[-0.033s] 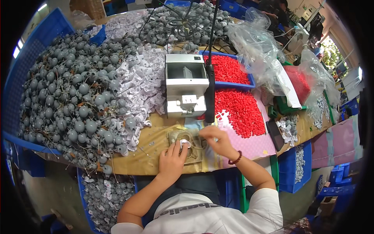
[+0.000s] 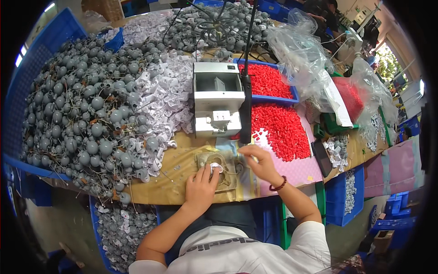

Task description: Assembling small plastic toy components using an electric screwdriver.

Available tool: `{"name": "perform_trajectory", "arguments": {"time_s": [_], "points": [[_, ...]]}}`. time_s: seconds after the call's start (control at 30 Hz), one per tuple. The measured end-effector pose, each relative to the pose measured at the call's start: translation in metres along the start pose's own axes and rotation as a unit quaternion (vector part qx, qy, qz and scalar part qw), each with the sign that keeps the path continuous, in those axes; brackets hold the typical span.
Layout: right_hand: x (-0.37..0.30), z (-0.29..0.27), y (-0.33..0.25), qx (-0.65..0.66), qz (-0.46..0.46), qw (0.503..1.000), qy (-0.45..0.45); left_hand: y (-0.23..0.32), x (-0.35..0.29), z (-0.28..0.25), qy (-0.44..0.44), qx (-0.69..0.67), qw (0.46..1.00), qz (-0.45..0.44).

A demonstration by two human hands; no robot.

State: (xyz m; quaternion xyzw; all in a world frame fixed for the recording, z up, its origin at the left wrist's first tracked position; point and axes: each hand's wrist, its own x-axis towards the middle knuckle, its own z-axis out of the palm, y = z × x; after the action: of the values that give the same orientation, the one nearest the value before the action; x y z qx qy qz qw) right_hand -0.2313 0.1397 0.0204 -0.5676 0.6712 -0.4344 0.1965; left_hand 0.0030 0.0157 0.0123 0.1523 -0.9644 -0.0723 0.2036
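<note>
A square, clear-looking fixture block [image 2: 226, 183] lies on the bench in front of me, with a round recess in it. In that recess sits a small white plastic part [image 2: 216, 167]. My left hand [image 2: 200, 186] holds the part there, its fingertips pressed on it. My right hand [image 2: 262, 166] is raised just right of the block, with its fingers closed in a pinch. A small pale thing shows at those fingers, too small to name. A grey, thin cord-like loop [image 2: 239, 169] lies at the block's right edge.
Grey ball-shaped parts with wires [image 2: 91, 132] fill the left, beside white plastic pieces [image 2: 162, 96]. A white-and-grey machine [image 2: 219, 100] and a black upright pole [image 2: 246, 107] stand ahead. Red caps [image 2: 280, 130] are heaped right, before a blue tray [image 2: 273, 100]. Plastic bags [image 2: 303, 55] lie beyond.
My right hand has shifted a little to the right, away from the block. My left hand stays on the white part.
</note>
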Motion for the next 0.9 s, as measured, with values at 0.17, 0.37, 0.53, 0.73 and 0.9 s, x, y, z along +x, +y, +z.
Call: {"name": "perform_trajectory", "arguments": {"time_s": [0.17,0.37,0.53,0.73,0.9], "points": [[-0.016,-0.017,-0.007,-0.031,-0.016,0.997,-0.07,-0.006,0.002,0.006,0.0,-0.015,1.0,0.003],[-0.026,0.009,0.012,-0.14,-0.034,0.987,-0.069,-0.009,0.005,0.007,-0.001,-0.032,0.999,0.006],[-0.021,0.024,0.005,-0.045,0.095,0.99,0.098,-0.011,0.006,0.001,-0.012,-0.056,0.998,0.003],[0.003,0.038,0.012,0.384,0.091,0.914,0.093,-0.01,0.005,-0.004,0.001,-0.047,0.999,0.015],[0.027,0.026,-0.007,0.556,0.203,0.805,-0.046,-0.012,0.003,-0.002,0.0,-0.043,0.999,0.022]]}}
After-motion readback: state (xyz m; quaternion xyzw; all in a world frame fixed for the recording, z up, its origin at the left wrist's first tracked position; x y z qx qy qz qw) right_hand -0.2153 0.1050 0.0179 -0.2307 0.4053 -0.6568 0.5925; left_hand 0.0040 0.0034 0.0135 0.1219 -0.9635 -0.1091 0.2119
